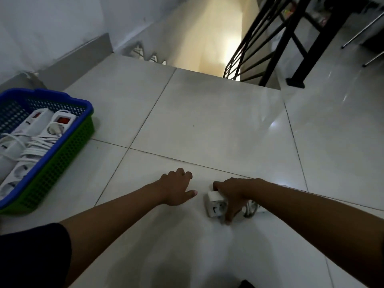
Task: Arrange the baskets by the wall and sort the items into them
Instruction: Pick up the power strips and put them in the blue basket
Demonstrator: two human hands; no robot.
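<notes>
A small white socket block (pixel 215 204) lies on the tiled floor (pixel 207 121) at about five o'clock; the right hand (pixel 234 194) covers it, fingers (pixel 229 217) curled around its sides, a white cable (pixel 250 207) bunched just beside; the left hand (pixel 176 189) rests near, fingers loosely bent, holding nothing; at nine o'clock a blue basket (pixel 62 140) nested in a green basket (pixel 62 163) holds white power strips (pixel 31 142) by the wall (pixel 41 28).
</notes>
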